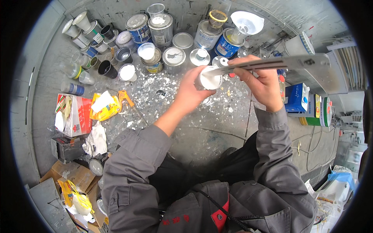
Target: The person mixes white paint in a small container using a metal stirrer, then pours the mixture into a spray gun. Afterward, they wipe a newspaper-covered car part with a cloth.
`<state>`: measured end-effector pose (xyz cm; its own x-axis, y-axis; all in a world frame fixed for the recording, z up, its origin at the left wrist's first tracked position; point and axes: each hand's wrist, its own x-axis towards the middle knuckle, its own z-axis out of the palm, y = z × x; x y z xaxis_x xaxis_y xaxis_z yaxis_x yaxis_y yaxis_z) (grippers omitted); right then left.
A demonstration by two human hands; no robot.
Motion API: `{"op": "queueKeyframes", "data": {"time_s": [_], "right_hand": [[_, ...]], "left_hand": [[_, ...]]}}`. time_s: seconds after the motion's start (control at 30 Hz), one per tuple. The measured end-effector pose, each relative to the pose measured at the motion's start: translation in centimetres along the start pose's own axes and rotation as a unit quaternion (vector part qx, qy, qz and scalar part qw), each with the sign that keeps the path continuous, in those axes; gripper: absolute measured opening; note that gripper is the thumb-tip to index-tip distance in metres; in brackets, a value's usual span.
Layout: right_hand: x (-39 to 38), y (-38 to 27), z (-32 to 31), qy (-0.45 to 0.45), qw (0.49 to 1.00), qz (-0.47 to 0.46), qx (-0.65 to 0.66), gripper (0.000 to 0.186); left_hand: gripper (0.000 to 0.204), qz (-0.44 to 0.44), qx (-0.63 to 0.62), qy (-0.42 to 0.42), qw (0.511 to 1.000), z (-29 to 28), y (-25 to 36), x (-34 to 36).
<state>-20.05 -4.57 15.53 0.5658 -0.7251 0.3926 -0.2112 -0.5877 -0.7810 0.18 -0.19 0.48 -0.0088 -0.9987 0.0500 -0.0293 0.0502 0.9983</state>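
My left hand is wrapped round a small cup of white paint, held over the paint-spattered floor. In my right hand is a long flat grey stirring stick with narrow slots. It lies nearly level, its narrow end at the cup's mouth and its wide end reaching out to the right. Whether its tip dips into the paint I cannot tell. Just beyond the cup stand a silver can with a white-smeared lid and a smaller round container.
Several paint cans line the far wall, one with a white funnel. Plastic cups crowd the left. A red-and-white box and yellow bag lie lower left; a blue can stands right.
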Motion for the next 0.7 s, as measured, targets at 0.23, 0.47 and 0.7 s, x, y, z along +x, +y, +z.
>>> {"op": "queueKeyframes", "data": {"time_s": [0.23,0.47,0.7], "right_hand": [[-0.1,0.4,1.1,0.056,0.990,0.116,0.058,0.021],[-0.1,0.4,1.7,0.059,0.993,0.096,0.039,0.021],[-0.1,-0.1,1.9,0.060,0.994,0.091,-0.003,0.020]], "left_hand": [[0.083,-0.041,-0.052,0.014,0.998,0.0,-0.7,0.1],[0.085,-0.060,-0.065,-0.023,0.996,0.1,-0.7,-0.2],[0.080,-0.066,-0.089,-0.017,0.994,0.2,0.5,-0.4]]}}
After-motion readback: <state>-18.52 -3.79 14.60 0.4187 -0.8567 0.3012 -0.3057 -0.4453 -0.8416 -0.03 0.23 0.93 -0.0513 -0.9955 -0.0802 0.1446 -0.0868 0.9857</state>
